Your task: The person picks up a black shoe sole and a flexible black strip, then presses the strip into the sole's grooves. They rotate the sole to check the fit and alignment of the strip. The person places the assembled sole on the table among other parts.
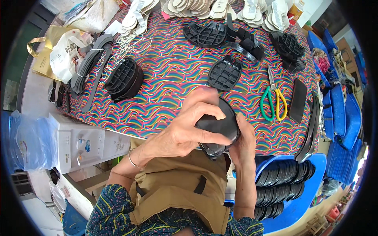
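In front of my chest I hold a black moulded shoe heel [215,122] with a smooth, rounded upper face; more black shows just beneath it. My left hand [182,129] grips it from the left, with fingers over the top and part of the hand smeared by motion. Around its right edge closes my right hand [245,137]. Just beyond my hands, a loose black heel [225,73] with a gridded hollow face lies on the patterned tablecloth [169,78]. Scissors [273,94] with one green and one yellow handle lie to the right.
At left stand a stack of black heels [125,78] and a tied bundle of dark strips [87,65]. More heels [205,34] lie farther back, before bundled pale insoles [189,8]. A blue tub [299,208] with rows of black pieces is at my lower right.
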Available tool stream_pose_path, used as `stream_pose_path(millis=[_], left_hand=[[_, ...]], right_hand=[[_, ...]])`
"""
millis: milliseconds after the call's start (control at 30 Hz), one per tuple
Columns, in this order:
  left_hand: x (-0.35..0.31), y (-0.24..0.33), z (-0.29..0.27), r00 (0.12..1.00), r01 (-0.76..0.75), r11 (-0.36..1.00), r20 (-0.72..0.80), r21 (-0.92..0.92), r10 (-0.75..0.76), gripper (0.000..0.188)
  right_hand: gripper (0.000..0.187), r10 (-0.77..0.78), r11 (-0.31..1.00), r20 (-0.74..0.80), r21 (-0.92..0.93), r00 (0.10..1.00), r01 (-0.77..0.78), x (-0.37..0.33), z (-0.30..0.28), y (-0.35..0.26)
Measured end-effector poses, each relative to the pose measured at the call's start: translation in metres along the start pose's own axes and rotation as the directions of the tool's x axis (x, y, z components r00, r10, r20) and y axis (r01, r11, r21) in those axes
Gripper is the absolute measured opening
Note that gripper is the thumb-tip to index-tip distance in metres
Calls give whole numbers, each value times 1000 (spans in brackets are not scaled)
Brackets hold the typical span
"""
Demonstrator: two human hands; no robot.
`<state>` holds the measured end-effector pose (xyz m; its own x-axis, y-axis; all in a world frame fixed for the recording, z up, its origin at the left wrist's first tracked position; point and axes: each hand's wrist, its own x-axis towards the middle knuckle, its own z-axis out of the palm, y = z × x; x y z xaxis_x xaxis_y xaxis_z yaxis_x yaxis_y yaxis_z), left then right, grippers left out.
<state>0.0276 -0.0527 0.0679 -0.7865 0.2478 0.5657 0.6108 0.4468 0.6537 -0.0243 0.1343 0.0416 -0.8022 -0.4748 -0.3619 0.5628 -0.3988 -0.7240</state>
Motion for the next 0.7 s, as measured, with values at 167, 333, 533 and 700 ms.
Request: stream_pose_path(millis=[167, 333, 533, 700], left_hand=[[10, 8, 2, 908, 235, 970, -343, -56, -240, 66], [-17, -8, 28, 676, 522, 568, -97, -636, -731, 42], [-16, 6, 64, 599, 349, 356, -86, -867, -796, 46], [-9, 16, 60, 646, 544, 708, -314, -450, -696, 39]], right_hand=[[33, -264, 965, -21, -9, 964, 264, -9, -6, 19], [32, -514, 856, -144, -18, 846, 517, -7, -2, 14], [27, -572, 819, -222, -95, 790, 566, 0, -6, 27], [35, -629, 776, -159, -202, 761, 598, -4, -2, 37]])
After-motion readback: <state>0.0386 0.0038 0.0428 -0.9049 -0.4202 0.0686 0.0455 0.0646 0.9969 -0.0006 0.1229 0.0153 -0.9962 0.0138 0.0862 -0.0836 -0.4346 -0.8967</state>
